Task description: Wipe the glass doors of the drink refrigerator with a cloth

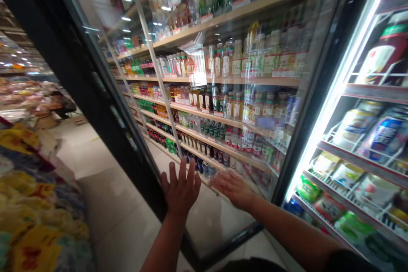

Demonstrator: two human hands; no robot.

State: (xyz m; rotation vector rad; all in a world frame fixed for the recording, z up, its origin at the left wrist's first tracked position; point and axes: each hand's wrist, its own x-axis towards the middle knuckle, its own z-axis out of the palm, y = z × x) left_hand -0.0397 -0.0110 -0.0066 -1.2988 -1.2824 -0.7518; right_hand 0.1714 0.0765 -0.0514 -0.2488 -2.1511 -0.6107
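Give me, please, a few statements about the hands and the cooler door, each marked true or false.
1. The left hand and the right hand lie flat on the glass door. True.
2. The left hand holds a bottle. False: it is empty, with its fingers spread on the glass.
3. The cooler shelves at the right are brightly lit. True.
4. The glass door is shut over the cooler shelves. False: it stands swung out, and the shelves beside it are uncovered.
5. Yellow packets lie at the far left. True.
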